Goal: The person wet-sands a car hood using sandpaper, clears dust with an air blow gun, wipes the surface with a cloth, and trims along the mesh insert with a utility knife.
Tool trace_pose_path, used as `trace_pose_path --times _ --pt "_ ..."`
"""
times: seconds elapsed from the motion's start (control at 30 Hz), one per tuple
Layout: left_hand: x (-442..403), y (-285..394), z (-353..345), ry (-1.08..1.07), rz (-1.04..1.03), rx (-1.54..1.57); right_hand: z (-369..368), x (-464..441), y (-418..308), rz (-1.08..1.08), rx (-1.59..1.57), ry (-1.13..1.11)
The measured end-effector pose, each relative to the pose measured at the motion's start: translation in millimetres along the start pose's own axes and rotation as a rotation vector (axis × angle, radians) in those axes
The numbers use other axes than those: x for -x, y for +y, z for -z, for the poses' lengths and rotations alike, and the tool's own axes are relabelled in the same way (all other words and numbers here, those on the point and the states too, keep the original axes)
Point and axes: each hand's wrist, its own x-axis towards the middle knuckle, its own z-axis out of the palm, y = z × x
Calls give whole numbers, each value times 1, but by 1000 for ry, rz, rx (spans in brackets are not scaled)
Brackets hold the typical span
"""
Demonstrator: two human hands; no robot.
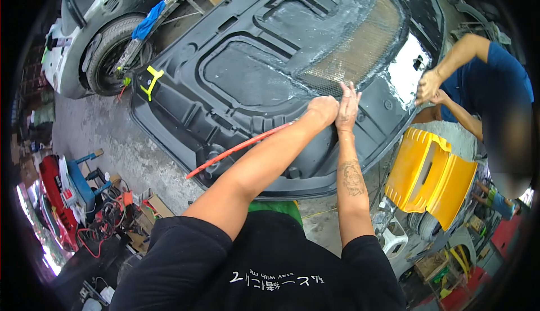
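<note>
A black moulded car hood (pixel 242 77) lies underside up across the scene. The wearer's black T-shirt (pixel 185 254) fills the near side, both bare arms reaching forward over the hood. A long piece of wire mesh (pixel 360 46) lies on the hood, its near end just by the hands. The left arm slants inward, elbow bent, and the left hand (pixel 324 110) curls into a narrow, fist-like grip; whether anything is inside I cannot tell. Beside it the right hand (pixel 348 108) is open, fingers lengthened toward the mesh, forearm nearly straight ahead. A slim red strip (pixel 236 149) runs beside the left forearm. White shirt lettering (pixel 275 280) includes Japanese characters and, smallest, "stay with me".
</note>
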Motion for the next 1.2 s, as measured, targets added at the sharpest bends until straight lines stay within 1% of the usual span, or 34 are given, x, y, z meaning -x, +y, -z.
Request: trace_pose_path --times 0.13,0.2,0.23,0.3,0.37,0.47,0.53,0.57,0.63,0.7,0.73,0.77,0.8,0.83,0.9,0.93,0.97,1.03,1.07,1.1,1.13,1.17,1.2 --pt "-15 21 2 -53 93 49 8 -2 21 -5 -29 -19" --pt "-24 22 -5 -80 117 75 13 -4 9 -109 -29 -60" --pt "-28 24 -4 -127 125 74 14 -4 7 -134 -48 -54" --pt "-31 28 -2 -152 154 88 13 -5 5 -153 -60 -44" --pt "-31 31 4 -177 172 98 12 -5 4 -240 -119 -26" --pt "-26 28 -1 -168 152 75 14 -4 3 -210 -80 -87" --pt "-26 33 0 -173 215 95 16 -2 6 -199 -88 -99" --pt "-26 35 0 -170 214 95 15 -3 8 -190 -105 -105" --pt "-15 40 13 -179 266 99 16 -1 16 -182 -112 -110" --pt "-8 38 17 -171 283 117 13 -3 17 -177 -46 -238" --pt "-6 34 16 -166 306 131 12 -3 16 -175 -46 -238" --pt "-3 33 14 -142 290 65 10 -3 16 -149 36 -271" --pt "-5 32 9 -141 290 64 10 -1 18 -124 118 -303" --pt "-8 31 2 -113 281 16 9 1 22 -123 118 -302" --pt "-11 32 -4 -90 267 -29 10 5 29 1 111 -252" --pt "-10 31 -2 -89 292 19 10 6 29 -2 118 -254" --pt "-9 30 1 -85 319 66 8 5 29 -19 200 -286" --pt "-2 26 6 -109 327 44 1 3 27 -14 408 -359" --pt "-1 25 9 -133 334 19 -1 3 27 -14 410 -357" --pt "0 24 7 -85 327 -15 -3 5 29 -24 431 -350" --pt "-2 25 6 -84 322 -19 -4 6 33 -35 450 -341" --pt "-4 25 5 -68 322 -12 -6 7 37 11 425 -292" --pt "-2 26 5 -55 322 -3 -5 7 35 7 426 -288"
